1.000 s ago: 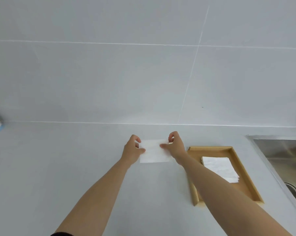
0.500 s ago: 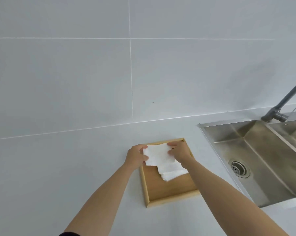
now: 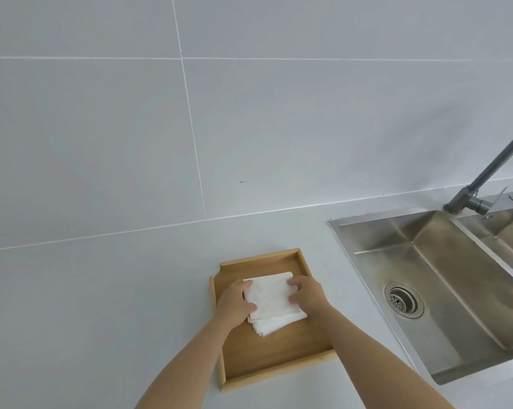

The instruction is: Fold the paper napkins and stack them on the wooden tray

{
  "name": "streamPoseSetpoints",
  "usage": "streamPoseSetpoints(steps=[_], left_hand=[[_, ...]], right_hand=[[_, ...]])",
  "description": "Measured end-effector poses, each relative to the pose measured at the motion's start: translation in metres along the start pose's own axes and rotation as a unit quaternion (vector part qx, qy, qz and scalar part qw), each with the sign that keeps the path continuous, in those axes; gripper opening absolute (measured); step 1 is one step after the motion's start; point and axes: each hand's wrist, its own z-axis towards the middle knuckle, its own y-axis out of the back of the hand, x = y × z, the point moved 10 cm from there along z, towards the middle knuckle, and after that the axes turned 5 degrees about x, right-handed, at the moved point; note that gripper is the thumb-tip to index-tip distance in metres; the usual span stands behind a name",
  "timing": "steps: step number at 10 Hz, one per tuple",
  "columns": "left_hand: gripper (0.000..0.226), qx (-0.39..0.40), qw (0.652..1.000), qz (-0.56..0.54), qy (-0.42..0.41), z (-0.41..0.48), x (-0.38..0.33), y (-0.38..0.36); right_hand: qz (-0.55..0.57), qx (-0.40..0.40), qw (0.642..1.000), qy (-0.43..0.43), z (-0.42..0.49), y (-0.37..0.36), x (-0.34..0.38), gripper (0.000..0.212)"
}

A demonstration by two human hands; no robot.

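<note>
A wooden tray (image 3: 274, 360) lies on the pale counter, low in the middle of the view. On it rests a stack of folded white napkins (image 3: 274, 321). The top folded napkin (image 3: 271, 296) sits on that stack, slightly askew to the ones beneath. My left hand (image 3: 234, 305) grips its left edge, and my right hand (image 3: 306, 292) holds its right edge with the fingers curled over it. Both forearms reach in from the bottom of the frame.
A stainless steel sink (image 3: 444, 293) with a round drain (image 3: 403, 299) lies just right of the tray. A grey tap (image 3: 485, 175) rises at its back. A tiled wall stands behind the counter.
Both hands carried the folded napkin from the counter left of the tray to the right, over the tray, and lowered it onto the stack. The camera view swung right toward the sink.
</note>
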Motion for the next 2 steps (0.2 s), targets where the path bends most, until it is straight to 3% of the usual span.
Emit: streamPoseSetpoints(steps=[2], left_hand=[[0.063, 0.0, 1.0, 0.027, 0.008, -0.006, -0.004, 0.015]], right_hand=[[-0.11, 0.015, 0.994, 0.008, -0.002, 0.003, 0.016, 0.046]])
